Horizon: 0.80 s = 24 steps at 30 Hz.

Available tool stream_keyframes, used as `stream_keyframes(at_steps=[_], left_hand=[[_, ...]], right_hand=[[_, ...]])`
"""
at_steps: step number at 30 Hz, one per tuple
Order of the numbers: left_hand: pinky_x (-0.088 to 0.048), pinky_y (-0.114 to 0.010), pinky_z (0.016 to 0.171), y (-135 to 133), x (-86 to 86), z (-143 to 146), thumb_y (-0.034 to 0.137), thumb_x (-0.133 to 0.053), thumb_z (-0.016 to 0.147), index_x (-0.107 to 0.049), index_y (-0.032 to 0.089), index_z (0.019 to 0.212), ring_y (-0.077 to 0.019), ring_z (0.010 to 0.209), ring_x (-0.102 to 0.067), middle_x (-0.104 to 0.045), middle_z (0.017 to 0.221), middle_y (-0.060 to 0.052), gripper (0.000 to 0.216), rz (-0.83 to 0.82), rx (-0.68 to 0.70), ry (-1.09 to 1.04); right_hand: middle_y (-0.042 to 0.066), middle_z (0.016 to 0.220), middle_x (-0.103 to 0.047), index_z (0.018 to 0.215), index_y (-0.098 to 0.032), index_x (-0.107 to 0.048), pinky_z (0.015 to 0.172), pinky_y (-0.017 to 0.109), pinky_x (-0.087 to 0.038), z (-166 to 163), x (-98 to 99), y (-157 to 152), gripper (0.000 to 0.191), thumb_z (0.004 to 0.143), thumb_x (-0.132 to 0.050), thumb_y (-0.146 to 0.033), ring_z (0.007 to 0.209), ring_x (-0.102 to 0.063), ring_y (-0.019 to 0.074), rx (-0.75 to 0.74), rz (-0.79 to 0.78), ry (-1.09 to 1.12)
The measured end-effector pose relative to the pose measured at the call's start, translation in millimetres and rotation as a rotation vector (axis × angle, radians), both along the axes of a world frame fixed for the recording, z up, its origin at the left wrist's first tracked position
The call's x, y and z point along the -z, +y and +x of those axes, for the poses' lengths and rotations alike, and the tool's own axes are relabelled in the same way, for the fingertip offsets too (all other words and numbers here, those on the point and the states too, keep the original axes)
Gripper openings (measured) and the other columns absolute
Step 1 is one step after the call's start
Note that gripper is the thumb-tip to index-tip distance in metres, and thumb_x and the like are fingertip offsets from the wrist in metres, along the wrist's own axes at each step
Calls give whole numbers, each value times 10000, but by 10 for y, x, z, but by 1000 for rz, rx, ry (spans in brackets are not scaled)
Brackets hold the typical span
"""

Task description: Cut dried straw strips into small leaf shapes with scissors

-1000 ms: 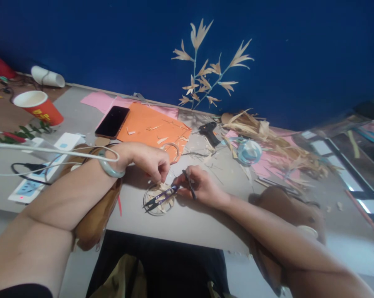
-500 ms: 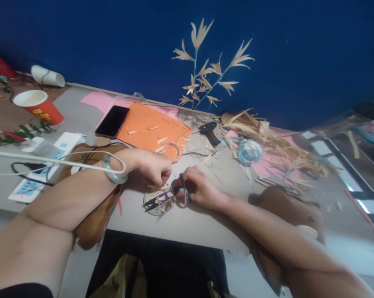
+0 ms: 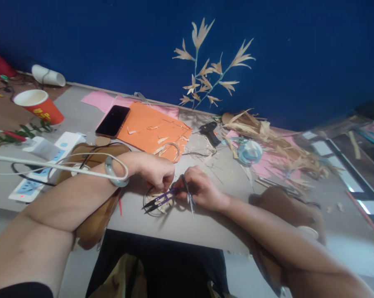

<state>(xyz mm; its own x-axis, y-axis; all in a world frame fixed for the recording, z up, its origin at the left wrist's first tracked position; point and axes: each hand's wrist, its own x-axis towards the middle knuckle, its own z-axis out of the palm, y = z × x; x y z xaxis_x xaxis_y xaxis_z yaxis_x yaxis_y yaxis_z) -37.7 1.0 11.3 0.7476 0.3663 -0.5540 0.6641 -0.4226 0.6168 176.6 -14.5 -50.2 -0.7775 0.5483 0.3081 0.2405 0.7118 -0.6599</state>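
Note:
My right hand (image 3: 202,188) is closed around purple thread snips (image 3: 158,201), their dark blades pointing left over the table. A thin grey metal tool (image 3: 191,200) also hangs from its fingers, its tip pointing down; I cannot make out its kind. My left hand (image 3: 158,171) is curled with knuckles up, close beside the right one. Its fingertips are hidden, and what they pinch does not show. Beneath the hands and blades lies a small heap of pale dried husk scraps (image 3: 165,207), ringed by a thin wire loop.
Behind the hands are an orange sheet (image 3: 149,128), a phone (image 3: 112,121), a glue gun (image 3: 211,133) and a tape roll (image 3: 249,152). Dried husks (image 3: 267,136) lie right. A white cable (image 3: 81,169) crosses my left forearm above a power strip (image 3: 28,186). A husk-flower branch (image 3: 195,66) stands behind.
My left hand has moved slightly right, towards the right hand. The grey metal tool at my right hand has turned, its tip now pointing lower. The snips have barely shifted.

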Motion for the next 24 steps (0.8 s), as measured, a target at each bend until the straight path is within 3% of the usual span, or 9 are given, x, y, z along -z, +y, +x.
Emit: stream_keyframes(at_steps=[5, 9, 11, 17, 24], left_hand=[[-305, -219, 462, 89, -40, -80, 181, -511, 651, -670, 160, 660, -105, 504, -483, -603, 565, 8, 161, 204, -203, -73], [-302, -238, 487, 157, -143, -124, 227, -524, 673, -673, 169, 704, -122, 541, -497, -612, 601, -2, 162, 446, -473, 41], [-301, -247, 501, 176, -179, -141, 238, -538, 678, -679, 179, 723, -137, 575, -515, -626, 626, -12, 159, 526, -544, 98], [-317, -248, 537, 178, -162, -175, 241, -570, 689, -687, 211, 775, -150, 642, -548, -659, 708, -14, 148, 532, -486, 169], [-302, -270, 527, 170, 12, -222, 204, -541, 731, -661, 203, 788, -157, 622, -533, -641, 771, -39, 133, 651, -253, 176]], right_hand=[[42, 804, -697, 807, -190, -547, 796, 344, -362, -11, 16, 1, 210, 711, -733, -211, 738, -586, 175, -9, -16, -29], [42, 821, -712, 783, -194, -519, 799, 346, -359, 3, -1, 17, 247, 702, -751, -223, 736, -592, 175, -4, -30, -43], [40, 822, -710, 773, -195, -520, 796, 344, -362, 16, -27, 25, 247, 705, -754, -232, 734, -586, 175, 19, -37, -47], [29, 759, -680, 764, -197, -547, 760, 328, -391, 48, -74, 32, 173, 744, -706, -263, 703, -575, 165, 166, -21, 5], [33, 728, -647, 794, -193, -562, 630, 272, -434, 60, -53, 26, 168, 760, -685, -303, 675, -584, 157, 285, -154, 28]])
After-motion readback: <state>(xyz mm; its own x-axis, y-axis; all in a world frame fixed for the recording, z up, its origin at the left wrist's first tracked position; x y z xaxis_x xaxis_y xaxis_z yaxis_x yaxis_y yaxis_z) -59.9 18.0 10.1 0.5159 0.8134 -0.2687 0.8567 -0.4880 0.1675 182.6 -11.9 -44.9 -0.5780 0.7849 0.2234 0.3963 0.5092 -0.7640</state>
